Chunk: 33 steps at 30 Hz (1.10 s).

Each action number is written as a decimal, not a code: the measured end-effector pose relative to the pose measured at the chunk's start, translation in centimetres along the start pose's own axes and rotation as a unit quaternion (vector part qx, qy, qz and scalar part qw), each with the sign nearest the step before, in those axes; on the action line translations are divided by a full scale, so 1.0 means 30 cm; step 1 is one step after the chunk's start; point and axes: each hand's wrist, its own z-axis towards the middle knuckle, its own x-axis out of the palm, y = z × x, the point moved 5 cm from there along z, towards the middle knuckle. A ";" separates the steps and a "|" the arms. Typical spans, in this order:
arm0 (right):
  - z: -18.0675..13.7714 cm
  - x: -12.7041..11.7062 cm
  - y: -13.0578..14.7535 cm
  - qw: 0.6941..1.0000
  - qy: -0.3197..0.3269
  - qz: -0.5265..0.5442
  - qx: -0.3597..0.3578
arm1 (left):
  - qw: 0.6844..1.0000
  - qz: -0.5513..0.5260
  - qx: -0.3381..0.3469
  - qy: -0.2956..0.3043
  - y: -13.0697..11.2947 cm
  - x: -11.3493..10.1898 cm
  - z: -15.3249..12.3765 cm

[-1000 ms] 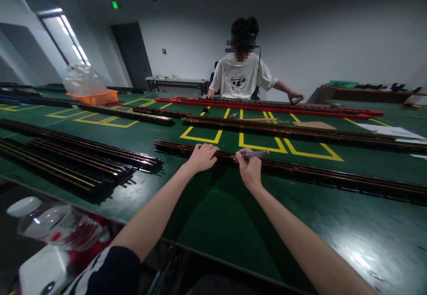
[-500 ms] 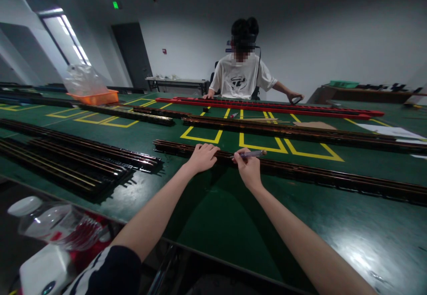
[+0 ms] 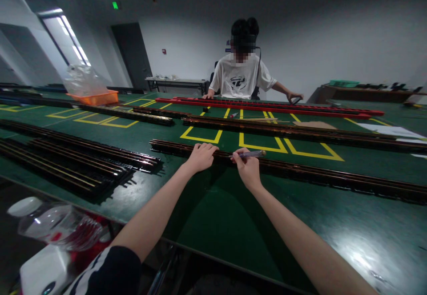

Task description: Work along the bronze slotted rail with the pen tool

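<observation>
A long black strip with copper-coloured lines lies across the green table in front of me. My left hand is laid over it left of the middle, fingers curled over its far side and gripping it. In my right hand is a slim pen-shaped tool, held between thumb and fingers like a pen. Its thick end points right, and its thin tip is down at the strip, between my hands. Whether the tip touches the strip I cannot make out.
More dark strips lie at the left, and another long one runs beyond mine. A co-worker sits across the table behind red rails. An orange basket stands far left. A plastic bottle is at the near left.
The strip has slid slightly left, and my left hand has moved left with it. My right hand and its tool have barely shifted.
</observation>
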 end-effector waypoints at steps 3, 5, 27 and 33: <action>0.001 0.002 -0.004 1.000 0.001 0.000 0.003 | 1.000 0.002 -0.002 0.006 0.002 0.009 0.001; 0.001 0.004 -0.006 1.000 0.002 0.007 0.006 | 1.000 0.001 0.003 0.006 0.002 0.014 0.001; 0.002 0.003 -0.008 1.000 0.004 -0.001 0.002 | 0.999 0.042 0.001 -0.018 -0.025 -0.003 -0.010; 0.002 0.003 -0.004 1.000 -0.002 0.004 0.006 | 0.998 0.058 0.005 -0.015 -0.039 -0.008 -0.007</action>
